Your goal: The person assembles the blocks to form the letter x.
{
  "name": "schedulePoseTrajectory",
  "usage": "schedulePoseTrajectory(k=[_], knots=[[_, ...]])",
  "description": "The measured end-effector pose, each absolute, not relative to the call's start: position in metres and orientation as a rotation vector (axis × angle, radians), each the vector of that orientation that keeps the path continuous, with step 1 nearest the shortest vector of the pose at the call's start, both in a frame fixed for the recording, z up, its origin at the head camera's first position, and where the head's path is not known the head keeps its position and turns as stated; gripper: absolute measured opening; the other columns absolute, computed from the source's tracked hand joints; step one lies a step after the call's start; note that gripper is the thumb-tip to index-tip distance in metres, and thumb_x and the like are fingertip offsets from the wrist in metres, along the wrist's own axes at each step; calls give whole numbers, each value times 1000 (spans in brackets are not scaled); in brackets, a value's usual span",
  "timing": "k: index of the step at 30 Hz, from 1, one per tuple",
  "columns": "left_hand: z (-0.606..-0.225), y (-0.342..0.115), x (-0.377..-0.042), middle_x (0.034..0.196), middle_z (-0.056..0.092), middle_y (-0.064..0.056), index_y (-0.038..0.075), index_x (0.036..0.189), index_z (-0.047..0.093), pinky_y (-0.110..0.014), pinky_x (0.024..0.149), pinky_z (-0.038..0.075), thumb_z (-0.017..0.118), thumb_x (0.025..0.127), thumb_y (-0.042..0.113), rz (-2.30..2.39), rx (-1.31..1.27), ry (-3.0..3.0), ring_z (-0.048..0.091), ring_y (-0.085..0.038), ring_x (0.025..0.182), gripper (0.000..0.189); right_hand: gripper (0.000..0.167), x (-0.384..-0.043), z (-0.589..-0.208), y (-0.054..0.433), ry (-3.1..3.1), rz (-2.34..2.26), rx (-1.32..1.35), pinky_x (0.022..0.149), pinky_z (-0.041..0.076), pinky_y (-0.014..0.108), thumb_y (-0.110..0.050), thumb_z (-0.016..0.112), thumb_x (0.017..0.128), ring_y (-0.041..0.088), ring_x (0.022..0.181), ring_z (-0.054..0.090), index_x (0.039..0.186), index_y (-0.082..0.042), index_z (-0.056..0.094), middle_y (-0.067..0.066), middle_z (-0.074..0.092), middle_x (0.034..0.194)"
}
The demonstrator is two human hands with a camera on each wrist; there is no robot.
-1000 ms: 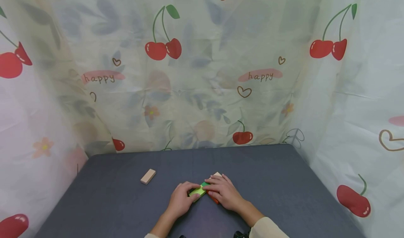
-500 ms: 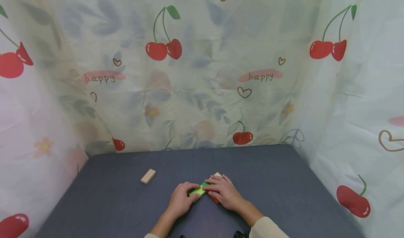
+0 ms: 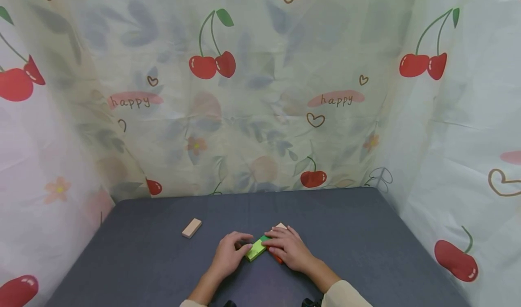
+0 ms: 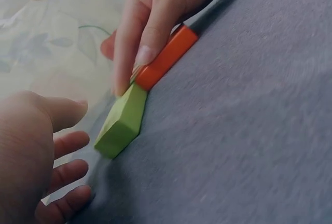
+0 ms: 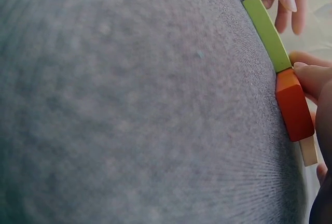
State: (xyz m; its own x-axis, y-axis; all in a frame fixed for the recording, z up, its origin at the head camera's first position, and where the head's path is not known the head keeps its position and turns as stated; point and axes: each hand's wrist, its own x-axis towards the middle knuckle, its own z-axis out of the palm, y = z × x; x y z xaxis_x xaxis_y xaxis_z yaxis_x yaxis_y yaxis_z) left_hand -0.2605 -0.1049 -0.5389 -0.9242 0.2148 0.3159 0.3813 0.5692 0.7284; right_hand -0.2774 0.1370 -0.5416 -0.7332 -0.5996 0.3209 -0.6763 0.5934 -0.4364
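Note:
A row of flat blocks lies on the dark grey table (image 3: 346,225): a green block (image 3: 256,249), an orange block (image 3: 277,257) and a tan block (image 3: 281,226). My right hand (image 3: 286,247) lies over the row, its straight fingers (image 4: 140,37) touching the top where the green block (image 4: 122,122) meets the orange block (image 4: 168,58). My left hand (image 3: 233,252) sits just left of the green block with its fingers (image 4: 70,143) relaxed, spread and holding nothing. In the right wrist view the green block (image 5: 267,32), orange block (image 5: 294,105) and tan block (image 5: 308,150) stand end to end.
A separate tan block (image 3: 191,228) lies on the table to the far left of my hands. Cherry-print sheeting (image 3: 260,99) walls the table at the back and both sides. The sheeting meets the table's back edge behind the hands.
My left hand has drawn back off the green block and its fingers have opened, so more of the green block shows. The right hand and the blocks have stayed put.

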Motion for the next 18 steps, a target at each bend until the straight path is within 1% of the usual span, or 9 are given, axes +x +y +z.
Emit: schedulePoseTrajectory(k=[4,11,18], knots=[[-537,-112,-263,97,67,3,17,107,74,-30,68,45,73,88,19,-1259,-473,-2595,55,-9,78,19,28,-278,-541,138,-2680,816,1072,107,17,63,-24,60,97,26,134,41,122,-25,71,-2,58,135],[-533,-124,-265,94,65,6,18,106,74,-29,66,41,74,87,17,-1204,-385,-2622,50,-8,74,19,28,-278,-540,138,-2682,811,1075,107,17,63,-25,60,97,26,134,41,122,-26,71,-2,58,135],[-530,-137,-268,94,65,5,17,104,75,-32,68,44,74,86,12,-1171,-336,-2574,55,-14,78,18,27,-277,-541,137,-2656,824,1091,105,18,65,-23,60,96,29,132,43,121,-23,71,0,59,134]])
